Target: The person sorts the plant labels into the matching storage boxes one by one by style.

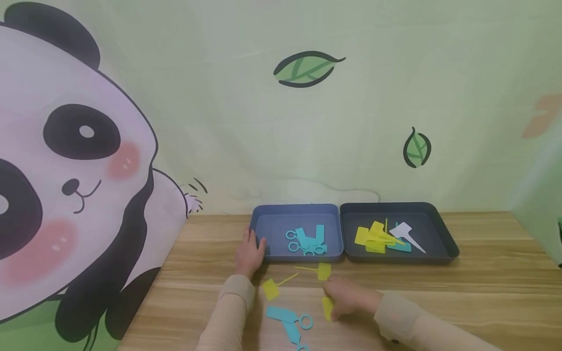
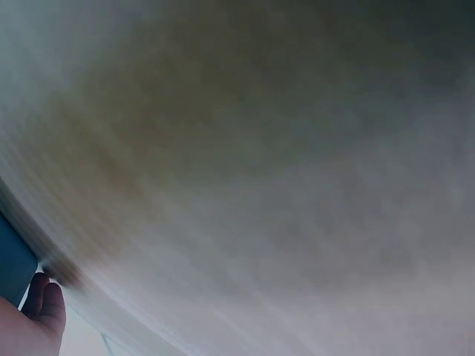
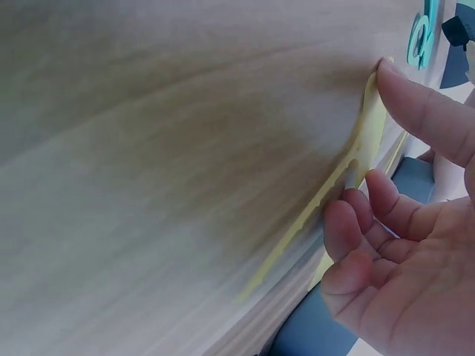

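My left hand (image 1: 249, 254) rests at the left wall of the blue tray (image 1: 260, 226), fingers extended along its side and the thumb near its front corner. In the left wrist view, fingertips (image 2: 50, 300) show beside that tray's edge. My right hand (image 1: 351, 295) is low at the wooden table, pinching a yellow plant label (image 1: 327, 308) between thumb and fingers. In the right wrist view, this label (image 3: 375, 122) is tilted, its thin stem close to the tabletop. Two more yellow plant labels (image 1: 270, 289) lie between the hands. Overlapping teal ring tags (image 1: 283, 314) lie nearer me.
Several teal ring tags (image 1: 309, 240) are in the blue tray. To its right stands a dark tray (image 1: 439, 239) with yellow labels (image 1: 375, 239), a white label (image 1: 404, 230) and teal pieces. A panda-printed backdrop (image 1: 219, 122) hangs behind the wooden table (image 1: 491, 292).
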Action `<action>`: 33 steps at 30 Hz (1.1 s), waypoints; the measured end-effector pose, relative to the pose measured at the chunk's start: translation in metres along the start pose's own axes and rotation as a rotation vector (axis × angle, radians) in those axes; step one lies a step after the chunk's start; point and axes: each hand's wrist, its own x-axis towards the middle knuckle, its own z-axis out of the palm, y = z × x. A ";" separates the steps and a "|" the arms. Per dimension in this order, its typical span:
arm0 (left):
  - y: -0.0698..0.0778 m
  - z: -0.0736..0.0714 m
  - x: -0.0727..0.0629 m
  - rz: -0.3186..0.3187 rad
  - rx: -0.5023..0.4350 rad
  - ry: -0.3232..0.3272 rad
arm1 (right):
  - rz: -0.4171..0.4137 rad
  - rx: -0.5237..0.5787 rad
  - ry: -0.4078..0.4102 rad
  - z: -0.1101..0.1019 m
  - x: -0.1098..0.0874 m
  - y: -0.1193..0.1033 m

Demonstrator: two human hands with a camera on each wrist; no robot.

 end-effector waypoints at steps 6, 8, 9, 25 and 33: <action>-0.001 0.003 0.001 -0.004 -0.005 0.009 | 0.006 0.010 -0.010 -0.001 0.000 0.000; -0.001 0.003 0.001 -0.005 -0.005 0.011 | 0.008 0.014 -0.015 -0.001 0.000 0.000; -0.001 0.003 0.001 -0.006 -0.008 0.011 | 0.007 0.015 -0.018 -0.001 0.001 -0.001; -0.001 0.001 0.001 -0.012 0.002 -0.008 | 0.008 0.222 0.032 0.003 0.002 0.013; 0.000 0.001 0.000 -0.009 0.002 -0.002 | -0.011 0.614 0.076 -0.004 0.004 0.029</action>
